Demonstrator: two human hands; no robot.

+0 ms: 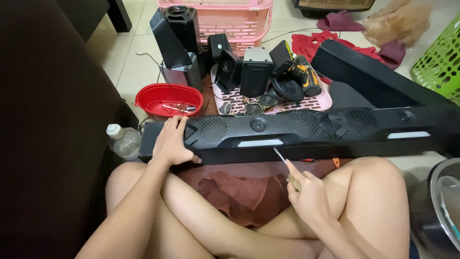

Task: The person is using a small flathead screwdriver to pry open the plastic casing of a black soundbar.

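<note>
Floor: pale tiles, cluttered with small black speakers [256,72].
Soundbar [306,132]: lay across the lap.
Left hand [171,143]: clasped the soundbar's left end.
Right hand [306,194]: gripped a screwdriver [283,163], tip touching the soundbar's front edge.
Red bowl [168,100]: behind the soundbar's left end.

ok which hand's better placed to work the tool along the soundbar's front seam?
Probably right: right hand holds the screwdriver, tip at the soundbar lower edge. Left hand grips the bar's left end.

Speakers [249,72] block front (knees hem sides).
</note>
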